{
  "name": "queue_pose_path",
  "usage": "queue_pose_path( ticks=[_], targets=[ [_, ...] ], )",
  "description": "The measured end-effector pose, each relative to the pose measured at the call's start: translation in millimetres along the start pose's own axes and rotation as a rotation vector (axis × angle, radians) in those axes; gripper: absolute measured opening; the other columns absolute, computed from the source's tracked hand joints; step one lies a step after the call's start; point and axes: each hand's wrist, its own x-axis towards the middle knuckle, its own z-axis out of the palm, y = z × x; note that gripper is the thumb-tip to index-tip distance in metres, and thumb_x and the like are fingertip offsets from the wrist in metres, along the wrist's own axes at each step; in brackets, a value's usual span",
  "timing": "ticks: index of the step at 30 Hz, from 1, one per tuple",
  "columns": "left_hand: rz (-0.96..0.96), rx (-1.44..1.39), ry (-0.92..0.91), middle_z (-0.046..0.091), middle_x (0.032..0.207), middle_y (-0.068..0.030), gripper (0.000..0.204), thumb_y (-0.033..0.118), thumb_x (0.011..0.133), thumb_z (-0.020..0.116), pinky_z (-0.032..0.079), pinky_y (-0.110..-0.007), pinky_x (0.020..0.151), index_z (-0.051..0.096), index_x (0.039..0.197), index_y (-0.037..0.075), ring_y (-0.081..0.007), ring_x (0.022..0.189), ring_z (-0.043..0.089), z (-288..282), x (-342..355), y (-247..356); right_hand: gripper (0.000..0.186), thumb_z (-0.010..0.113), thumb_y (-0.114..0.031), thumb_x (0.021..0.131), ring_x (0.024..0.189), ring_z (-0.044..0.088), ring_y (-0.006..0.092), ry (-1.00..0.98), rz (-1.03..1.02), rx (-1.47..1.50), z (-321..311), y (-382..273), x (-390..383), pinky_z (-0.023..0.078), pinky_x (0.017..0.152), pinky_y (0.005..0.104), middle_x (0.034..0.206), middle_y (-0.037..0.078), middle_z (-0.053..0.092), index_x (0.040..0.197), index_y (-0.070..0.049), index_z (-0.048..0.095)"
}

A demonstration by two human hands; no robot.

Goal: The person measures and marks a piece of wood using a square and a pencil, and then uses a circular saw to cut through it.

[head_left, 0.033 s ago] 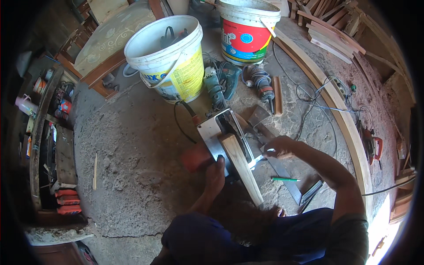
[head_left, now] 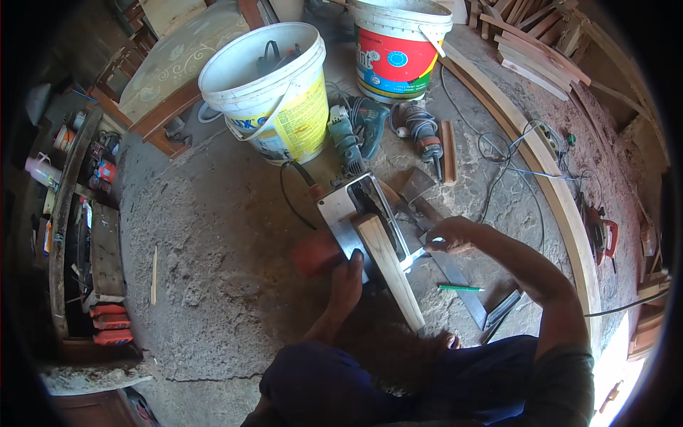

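Note:
An upturned red circular saw (head_left: 313, 252) shows its metal base plate (head_left: 337, 217), tilted, with a wooden batten (head_left: 391, 274) lying along it. My left hand (head_left: 345, 288) is closed on the plate's lower left edge, thumb on top. At the right corner, my right hand (head_left: 448, 236) pinches a small metal fitting of the saw. Beneath that hand lie a metal square (head_left: 469, 302) and a green pencil (head_left: 459, 288).
Two paint buckets (head_left: 284, 121) (head_left: 391, 57), corded power tools (head_left: 420, 135) and a long curved timber (head_left: 562, 206) lie beyond on the concrete floor (head_left: 192, 285). A wooden rack (head_left: 103, 249) is at left, stacked boards (head_left: 533, 64) upper right, another red tool (head_left: 605, 238) at right.

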Motion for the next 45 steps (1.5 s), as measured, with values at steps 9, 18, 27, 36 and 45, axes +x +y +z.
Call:
queue_pose_path(
  ticks=[9, 18, 27, 36, 45],
  targets=[
    [-0.095, -0.025, -0.099, 0.057, 0.078, -0.0036, 0.046, 0.037, 0.106, 0.043, 0.043, -0.035, 0.067, 0.06, 0.097, -0.004, -0.011, 0.075, 0.047, -3.0, 0.5, 6.4, 0.034, 0.058, -0.047, 0.096, 0.09, 0.067, 0.034, 0.013, -0.105, 0.164, 17.5, 23.1, 15.7, 0.05, 0.079, 0.0452, 0.094, 0.012, 0.07, 0.102, -0.017, 0.071],
    [-0.187, -0.197, -0.092, 0.06, 0.096, -0.004, 0.044, 0.034, 0.108, 0.036, 0.044, -0.033, 0.075, 0.06, 0.113, -0.002, -0.0102, 0.086, 0.05, -8.0, -3.6, -29.9, 0.034, 0.059, -0.05, 0.094, 0.1, 0.066, 0.0317, 0.058, -0.197, 0.127, 15.9, 22.8, 12.0, 0.049, 0.087, 0.0468, 0.104, 0.004, 0.07, 0.108, -0.021, 0.072],
    [-0.041, 0.25, -0.232, 0.062, 0.118, -0.0179, 0.048, 0.036, 0.105, 0.045, 0.044, -0.038, 0.097, 0.047, 0.136, 0.0, -0.028, 0.113, 0.06, -22.2, -13.3, 55.5, 0.053, 0.05, -0.057, 0.096, 0.09, 0.065, 0.0389, 0.081, 0.079, 0.099, 19.7, 39.5, -1.7, 0.048, 0.079, 0.0488, 0.09, 0.02, 0.065, 0.094, -0.007, 0.066],
    [-0.017, 0.168, -0.334, 0.06, 0.124, -0.0124, 0.054, 0.039, 0.102, 0.052, 0.044, -0.036, 0.098, 0.047, 0.139, 0.0, -0.0226, 0.114, 0.057, -29.6, -5.3, 31.0, 0.044, 0.06, -0.05, 0.094, 0.074, 0.064, 0.0377, 0.278, -0.092, 0.097, 33.0, 22.8, 19.6, 0.047, 0.071, 0.0485, 0.069, 0.015, 0.062, 0.076, -0.009, 0.062],
    [-0.13, -0.339, -0.303, 0.06, 0.119, -0.0058, 0.046, 0.016, 0.09, 0.069, 0.047, -0.032, 0.092, 0.052, 0.13, 0.001, -0.015, 0.108, 0.057, -18.8, -4.6, 42.2, 0.046, 0.059, -0.049, 0.094, 0.069, 0.064, 0.0353, 0.32, -0.119, 0.095, 40.8, 12.2, 13.3, 0.047, 0.071, 0.0467, 0.065, 0.013, 0.062, 0.074, -0.008, 0.06]
  ],
)
